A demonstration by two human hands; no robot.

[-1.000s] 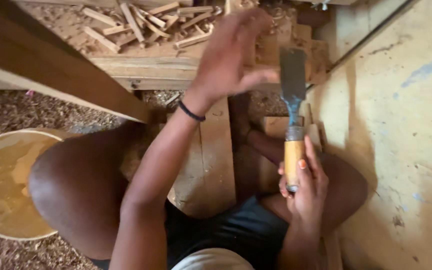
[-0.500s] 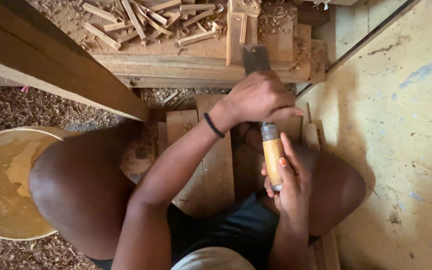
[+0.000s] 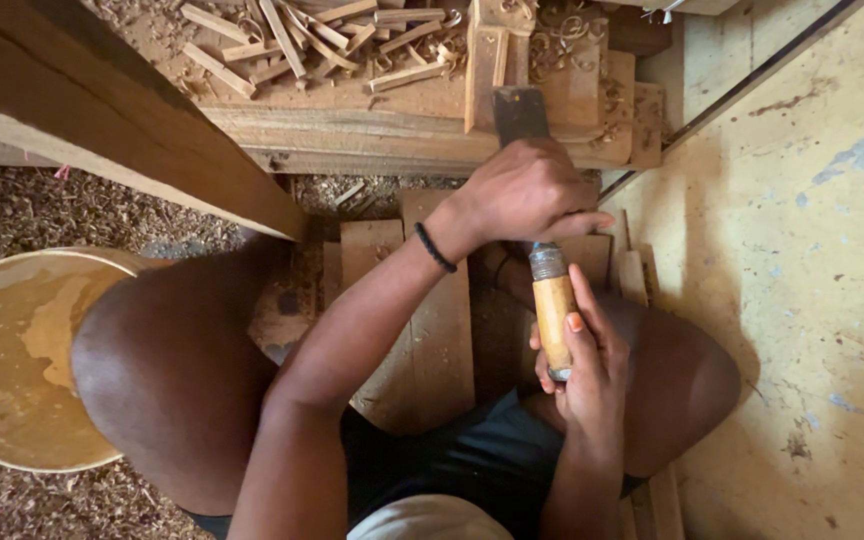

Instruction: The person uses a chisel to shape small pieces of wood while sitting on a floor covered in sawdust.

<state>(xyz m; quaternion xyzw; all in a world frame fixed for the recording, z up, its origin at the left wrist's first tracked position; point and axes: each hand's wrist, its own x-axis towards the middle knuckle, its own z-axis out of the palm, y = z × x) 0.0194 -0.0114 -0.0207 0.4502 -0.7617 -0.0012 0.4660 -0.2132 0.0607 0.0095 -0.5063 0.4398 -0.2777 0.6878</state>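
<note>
bowl: i see 1 round yellow plastic bowl well to the left of the chisel, beside the left knee; it holds a thin brownish smear or film on its bottom, and i cannot tell what that is.
chisel: i see 1 chisel with a flat dark blade, a metal ferrule and a yellow wooden handle.
chisel axis: its long axis runs nearly straight up and down in my view, blade end pointing away from the body, handle end toward the lap.
chisel place: it stands between the 2 knees, its blade tip meeting a pale upright wood piece on the plank stack.
left hand: my left hand is closed over the blade just above the ferrule, fingers wrapped, a black band on the wrist.
right hand: my right hand grips the handle from below, fingers curled round it, thumb along the wood.
around the chisel: short boards lie flat just below it; wood offcuts and curled shavings sit beyond the blade on the plank stack.
beam: a heavy dark beam slants to the left of the chisel.
floor: sawdust to the left of the chisel, a yellowish sheet to its right.
</note>
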